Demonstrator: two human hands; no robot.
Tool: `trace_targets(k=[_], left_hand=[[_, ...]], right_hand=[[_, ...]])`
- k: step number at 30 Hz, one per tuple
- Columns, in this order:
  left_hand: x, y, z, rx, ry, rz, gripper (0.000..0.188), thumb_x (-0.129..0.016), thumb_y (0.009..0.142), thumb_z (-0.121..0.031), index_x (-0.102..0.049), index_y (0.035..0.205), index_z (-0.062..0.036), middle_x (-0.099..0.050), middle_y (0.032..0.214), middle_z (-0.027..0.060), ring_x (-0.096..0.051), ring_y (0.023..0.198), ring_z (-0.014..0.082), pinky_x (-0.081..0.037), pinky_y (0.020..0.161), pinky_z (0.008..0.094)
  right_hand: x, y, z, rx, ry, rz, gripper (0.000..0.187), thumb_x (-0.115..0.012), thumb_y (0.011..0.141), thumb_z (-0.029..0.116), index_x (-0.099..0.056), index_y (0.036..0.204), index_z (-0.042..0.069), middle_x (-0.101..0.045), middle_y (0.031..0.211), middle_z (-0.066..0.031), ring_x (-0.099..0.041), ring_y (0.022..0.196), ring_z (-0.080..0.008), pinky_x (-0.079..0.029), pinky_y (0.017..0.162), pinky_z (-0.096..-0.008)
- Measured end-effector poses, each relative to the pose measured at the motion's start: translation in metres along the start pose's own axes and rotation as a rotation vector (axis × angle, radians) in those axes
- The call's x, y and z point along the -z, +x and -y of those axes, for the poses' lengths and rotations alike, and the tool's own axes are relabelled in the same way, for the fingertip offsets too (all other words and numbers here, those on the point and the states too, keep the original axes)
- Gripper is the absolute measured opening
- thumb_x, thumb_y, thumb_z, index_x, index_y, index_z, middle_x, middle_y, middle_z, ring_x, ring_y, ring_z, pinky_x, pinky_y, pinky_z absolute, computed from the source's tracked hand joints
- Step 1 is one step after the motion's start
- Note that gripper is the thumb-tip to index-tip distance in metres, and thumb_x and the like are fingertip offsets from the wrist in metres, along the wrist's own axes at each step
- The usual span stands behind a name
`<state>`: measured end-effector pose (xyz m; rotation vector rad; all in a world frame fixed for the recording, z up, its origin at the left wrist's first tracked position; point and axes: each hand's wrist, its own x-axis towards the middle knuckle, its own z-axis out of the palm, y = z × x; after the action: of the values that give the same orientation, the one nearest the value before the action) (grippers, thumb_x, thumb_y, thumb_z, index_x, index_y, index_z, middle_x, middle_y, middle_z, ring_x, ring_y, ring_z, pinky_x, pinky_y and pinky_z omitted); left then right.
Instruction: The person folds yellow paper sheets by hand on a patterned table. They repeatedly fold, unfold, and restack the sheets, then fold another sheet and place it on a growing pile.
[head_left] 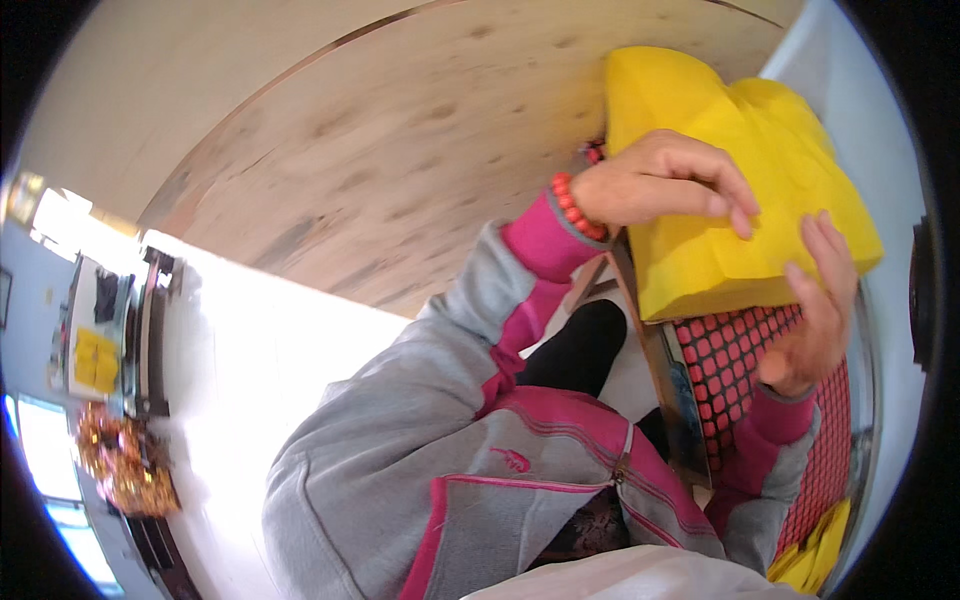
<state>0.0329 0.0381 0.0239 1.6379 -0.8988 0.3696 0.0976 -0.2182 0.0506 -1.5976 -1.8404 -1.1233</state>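
Honestly, left hand (655, 182) and right hand (820, 318) looked empty, loose by the yellow bundle (768, 150) (touching? couldn't tell); a nudge could've skidded it off the pad (735, 375) beneath.

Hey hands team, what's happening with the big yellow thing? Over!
Left hand loosely curled over yellow block. Right hand open at block's near right side; contact unclear for both. Nothing visible blocking either hand.
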Motion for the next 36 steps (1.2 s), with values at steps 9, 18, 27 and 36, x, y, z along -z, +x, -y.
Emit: trace_targets(k=[9, 18, 27, 36], left_hand=[[-0.011, -0.006, 0.005, 0.097, -0.003, -0.155, 0.034, -0.046, 0.098, -0.012, -0.062, 0.121, 0.0068, -0.071, 0.111, 0.0164, -0.064, 0.111, 0.0252, -0.046, 0.102, 0.0348], [-0.022, -0.012, -0.035, 0.038, -0.012, -0.196, 0.036, -0.041, 0.097, -0.009, -0.063, 0.121, 0.0055, -0.071, 0.113, 0.0160, -0.063, 0.112, 0.0217, -0.042, 0.105, 0.0340], [-0.009, -0.018, -0.020, -0.042, 0.001, -0.132, 0.039, -0.045, 0.089, -0.006, -0.062, 0.122, 0.0062, -0.070, 0.114, 0.0175, -0.062, 0.114, 0.0259, -0.040, 0.107, 0.0377], [-0.013, -0.016, -0.027, -0.021, 0.014, -0.138, 0.039, -0.050, 0.086, 0.003, -0.062, 0.123, 0.0051, -0.069, 0.115, 0.0155, -0.062, 0.115, 0.0221, -0.044, 0.103, 0.0345]], right_hand=[[0.017, -0.004, -0.007, -0.157, 0.065, -0.101, 0.026, -0.055, 0.097, 0.018, -0.063, 0.113, -0.002, -0.062, 0.127, -0.0237, -0.060, 0.120, -0.0375, -0.045, 0.103, -0.0450], [0.025, 0.024, 0.032, -0.059, 0.101, 0.116, 0.044, -0.066, 0.089, 0.043, -0.067, 0.115, 0.008, -0.060, 0.134, -0.0172, -0.054, 0.127, -0.0394, -0.045, 0.101, -0.0464], [0.007, 0.014, 0.023, -0.089, 0.080, 0.163, 0.064, -0.067, 0.081, 0.062, -0.066, 0.119, 0.010, -0.058, 0.136, -0.0179, -0.054, 0.127, -0.0395, -0.044, 0.102, -0.0480], [-0.001, 0.012, 0.021, -0.113, 0.089, 0.102, 0.067, -0.068, 0.082, 0.061, -0.065, 0.121, 0.007, -0.057, 0.137, -0.0194, -0.055, 0.126, -0.0397, -0.044, 0.103, -0.0465]])
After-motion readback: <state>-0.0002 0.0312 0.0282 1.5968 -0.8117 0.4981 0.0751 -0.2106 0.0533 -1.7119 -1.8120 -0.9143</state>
